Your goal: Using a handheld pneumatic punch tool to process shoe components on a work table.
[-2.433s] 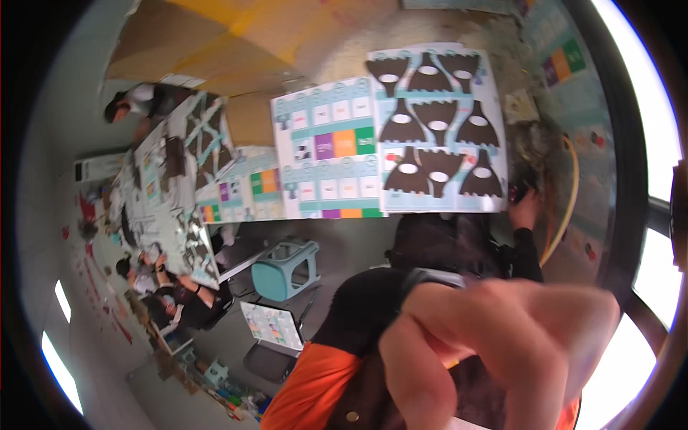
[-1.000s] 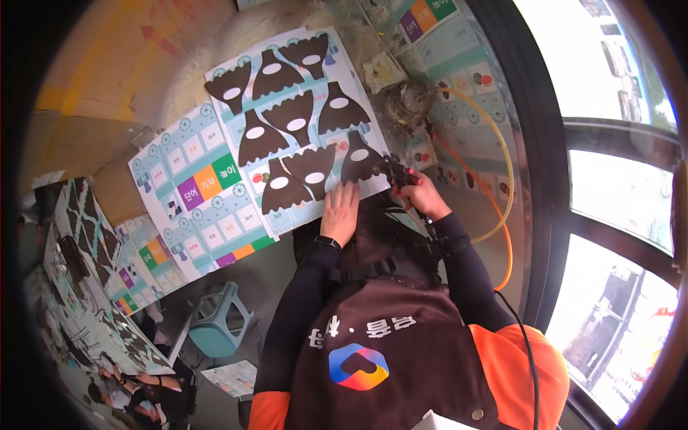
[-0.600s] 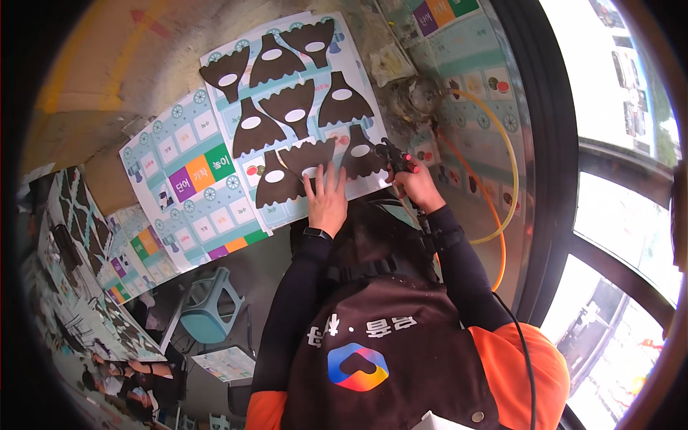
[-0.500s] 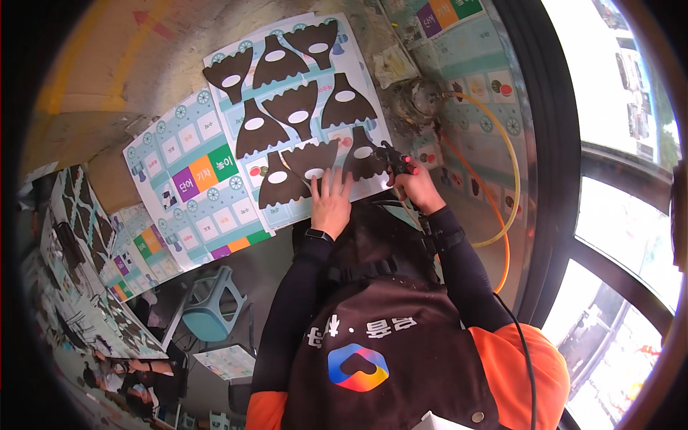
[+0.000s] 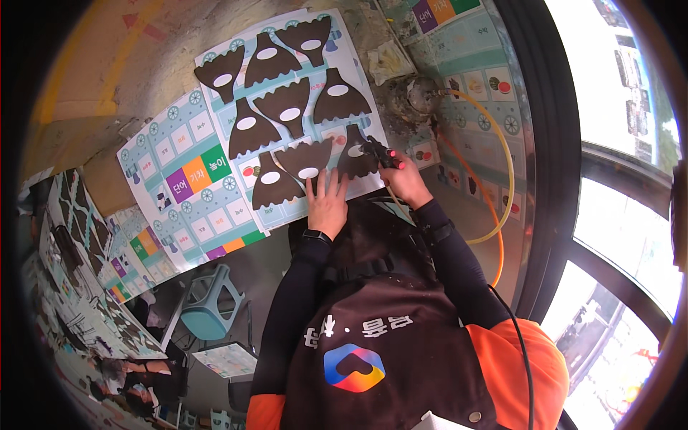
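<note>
The left hand [image 5: 327,203] lies flat, fingers spread, on the near edge of a pale blue printed sheet [image 5: 287,115] on the desk, fingertips on the near middle dark brown cutout [image 5: 307,160]. The right hand [image 5: 405,183] is closed around a small black tool with a red button [image 5: 381,153], its tip at the near right cutout [image 5: 355,156]; a yellow hose [image 5: 502,172] loops away from it to the right, beside an orange one.

Nine brown fan-shaped cutouts, each with a white oval, already sit on the sheet in three rows, so the layout looks mostly filled. The work now appears to be at the nearest row, probably fixing down its right-hand pieces; whether the far rows are fastened cannot be told. To the left lies a second sheet with coloured squares [image 5: 188,183] that carries no cutouts, and similar sheets lie further left.
</note>
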Motion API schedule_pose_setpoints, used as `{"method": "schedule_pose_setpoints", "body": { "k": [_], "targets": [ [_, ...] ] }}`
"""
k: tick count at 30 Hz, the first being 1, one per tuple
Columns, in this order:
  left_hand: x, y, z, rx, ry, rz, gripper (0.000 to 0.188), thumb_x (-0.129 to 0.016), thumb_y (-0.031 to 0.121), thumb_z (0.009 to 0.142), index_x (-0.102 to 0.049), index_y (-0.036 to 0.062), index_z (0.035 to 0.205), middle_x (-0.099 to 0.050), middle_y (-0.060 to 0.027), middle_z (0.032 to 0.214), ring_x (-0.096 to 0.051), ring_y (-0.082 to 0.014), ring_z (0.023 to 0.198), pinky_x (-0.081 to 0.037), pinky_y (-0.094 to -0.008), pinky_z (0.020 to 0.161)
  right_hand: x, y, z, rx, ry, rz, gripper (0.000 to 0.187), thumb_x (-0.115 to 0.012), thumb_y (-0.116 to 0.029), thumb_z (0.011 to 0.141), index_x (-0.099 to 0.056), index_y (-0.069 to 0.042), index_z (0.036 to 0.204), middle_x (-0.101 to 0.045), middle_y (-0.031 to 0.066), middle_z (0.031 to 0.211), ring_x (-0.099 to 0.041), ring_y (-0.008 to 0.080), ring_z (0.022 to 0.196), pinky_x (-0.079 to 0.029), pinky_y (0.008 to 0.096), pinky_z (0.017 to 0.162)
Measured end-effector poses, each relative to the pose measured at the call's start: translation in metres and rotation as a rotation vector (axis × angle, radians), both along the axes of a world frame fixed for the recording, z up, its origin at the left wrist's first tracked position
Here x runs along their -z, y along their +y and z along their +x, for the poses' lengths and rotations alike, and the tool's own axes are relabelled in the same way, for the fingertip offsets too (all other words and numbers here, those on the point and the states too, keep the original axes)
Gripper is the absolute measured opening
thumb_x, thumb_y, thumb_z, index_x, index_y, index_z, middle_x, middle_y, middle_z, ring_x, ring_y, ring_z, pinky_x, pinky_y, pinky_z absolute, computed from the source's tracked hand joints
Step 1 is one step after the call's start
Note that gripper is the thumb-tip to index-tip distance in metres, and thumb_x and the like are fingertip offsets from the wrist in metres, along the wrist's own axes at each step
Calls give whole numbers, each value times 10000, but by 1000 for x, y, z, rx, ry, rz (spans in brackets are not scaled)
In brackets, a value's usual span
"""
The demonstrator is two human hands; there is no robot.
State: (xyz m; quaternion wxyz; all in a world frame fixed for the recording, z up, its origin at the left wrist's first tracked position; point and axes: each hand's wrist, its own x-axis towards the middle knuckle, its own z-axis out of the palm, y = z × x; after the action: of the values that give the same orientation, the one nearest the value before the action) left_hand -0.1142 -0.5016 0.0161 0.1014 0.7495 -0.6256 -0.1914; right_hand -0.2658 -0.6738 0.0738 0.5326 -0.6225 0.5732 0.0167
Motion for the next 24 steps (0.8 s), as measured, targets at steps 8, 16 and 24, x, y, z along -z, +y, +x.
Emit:
{"method": "schedule_pose_setpoints", "body": {
  "k": [8, 16, 24],
  "targets": [
    [0, 0, 1, -1, -8, -18, 654, -691, 195, 834, -518, 131, 1461, -454, -91, 1521, -340, -333, 1459, -224, -622, 1217, 9, -2, -4, 66, -80, 62, 360, -664, -158, 791, -647, 30, 1097, -706, 183, 853, -688, 313, 808, -520, 401, 752],
    [-2, -1, 1, 2, 13, -33, 633, -680, 163, 838, -524, 126, 1451, -464, -113, 1503, -360, -351, 1440, -253, -617, 1199, 13, 1, -11, 28, -115, 119, 307, -653, -138, 786, -651, 10, 1055, -688, 150, 787, -668, 263, 722, -516, 387, 687],
    [-1, 0, 3, 5, 3, -19, 641, -679, 166, 841, -514, 130, 1460, -458, -110, 1510, -359, -350, 1442, -252, -614, 1199, 2, 9, -6, 119, -229, 200, 284, -645, -100, 773, -656, 6, 1036, -638, 88, 733, -607, 177, 643, -479, 327, 613]
  ]
}}
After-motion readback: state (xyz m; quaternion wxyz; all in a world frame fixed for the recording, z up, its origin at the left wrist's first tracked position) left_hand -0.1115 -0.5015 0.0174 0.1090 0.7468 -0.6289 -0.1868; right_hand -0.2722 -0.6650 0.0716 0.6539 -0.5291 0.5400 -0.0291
